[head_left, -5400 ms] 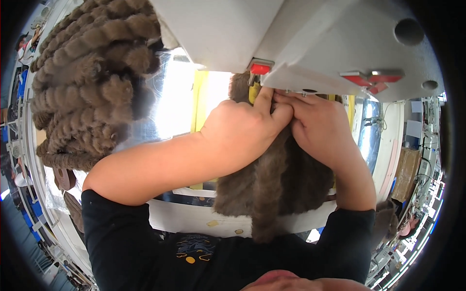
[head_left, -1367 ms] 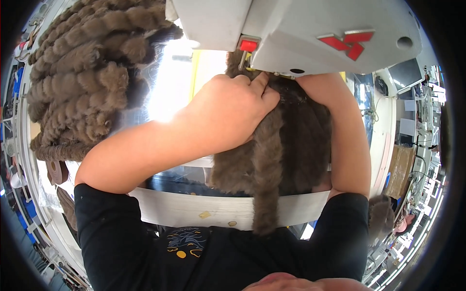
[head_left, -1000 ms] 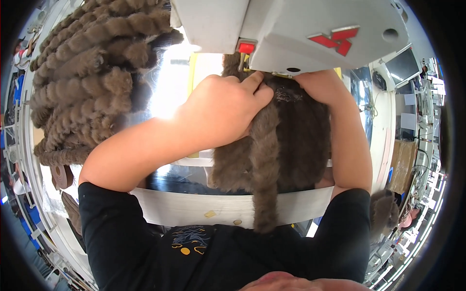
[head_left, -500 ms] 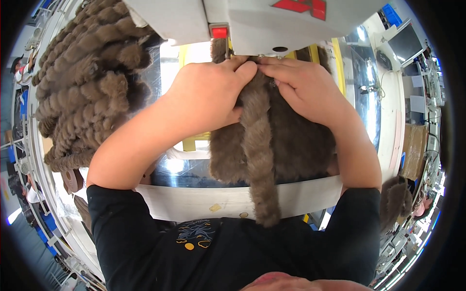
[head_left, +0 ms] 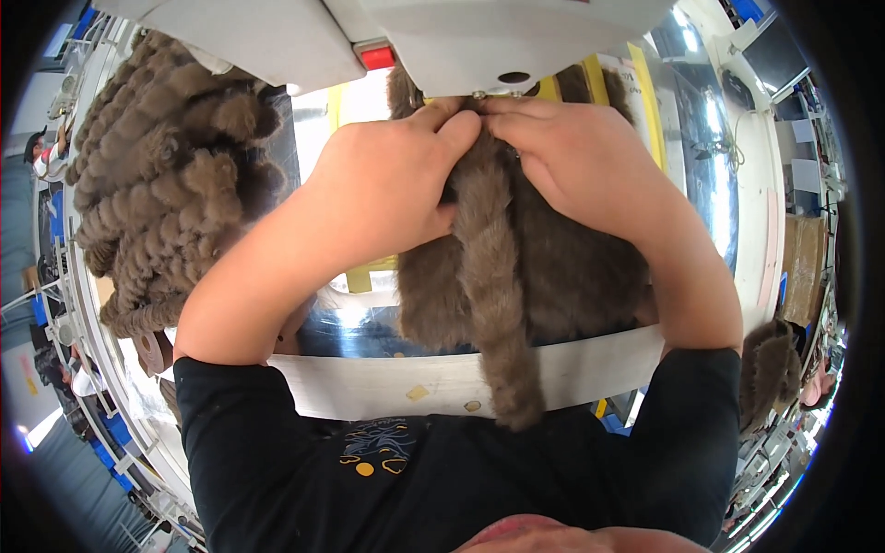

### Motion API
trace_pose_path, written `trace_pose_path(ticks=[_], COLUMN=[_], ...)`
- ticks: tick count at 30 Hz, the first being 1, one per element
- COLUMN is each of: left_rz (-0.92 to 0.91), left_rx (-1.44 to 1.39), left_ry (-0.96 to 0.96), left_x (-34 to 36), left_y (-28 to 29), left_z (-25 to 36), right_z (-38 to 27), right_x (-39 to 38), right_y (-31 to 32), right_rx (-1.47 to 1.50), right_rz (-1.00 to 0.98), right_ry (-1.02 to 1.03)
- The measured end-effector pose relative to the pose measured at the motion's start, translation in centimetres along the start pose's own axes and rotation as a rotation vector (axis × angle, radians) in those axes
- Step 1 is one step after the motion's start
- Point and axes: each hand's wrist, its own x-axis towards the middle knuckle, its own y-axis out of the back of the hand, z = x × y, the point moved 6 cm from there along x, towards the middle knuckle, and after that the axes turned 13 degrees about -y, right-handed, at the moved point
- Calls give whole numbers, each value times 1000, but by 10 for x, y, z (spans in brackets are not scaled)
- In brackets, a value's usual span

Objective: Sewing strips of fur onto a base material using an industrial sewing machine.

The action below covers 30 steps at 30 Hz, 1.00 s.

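Under the head of a white sewing machine (head_left: 516, 41), both hands work on brown fur. My left hand (head_left: 392, 175) pinches the upper end of a long, narrow fur strip (head_left: 493, 276) with thumb and forefinger. That strip hangs down past the near table edge, close to my shirt. Beside it lies a wider fur piece (head_left: 581, 267), spreading below both hands. My right hand (head_left: 576, 161) presses its fingers together on the fur at the same spot, just right of the left fingertips. The needle and the exact seam are hidden by the fingers and the machine head.
A heap of ribbed brown fur (head_left: 166, 175) covers the table at the left. A brown roll (head_left: 152, 350) sits below it. At the right lie another fur piece (head_left: 770, 373) and a cardboard box (head_left: 804, 267). Yellow tape (head_left: 650, 111) marks the machine bed.
The view has shifted slightly, so the machine head sits a little higher and further left. Both hands keep their hold beside the machine, and the strip's lower end has swung slightly right.
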Motion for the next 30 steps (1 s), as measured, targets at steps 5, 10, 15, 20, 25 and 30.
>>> trace_pose_path(ticks=[5,10,15,20,25,30], left_rz=[10,-29,-14,-70,-109,-106], left_rx=[15,33,-19,-21,-37,-58], left_ry=[-17,-37,-40,-28,-86,-94], left_x=[-3,-4,-7,-9,-4,0], left_y=[0,0,2,5,1,2], left_z=[4,7,10,17,24,24], right_z=[-6,-10,-12,-17,-13,-8], right_x=[-4,-8,-13,-16,-21,-20], right_y=[2,5,8,10,11,13], right_rx=[14,19,34,63,34,9], right_rz=[0,-9,-23,-9,-79,-98], right_ry=[12,33,33,78,25,30])
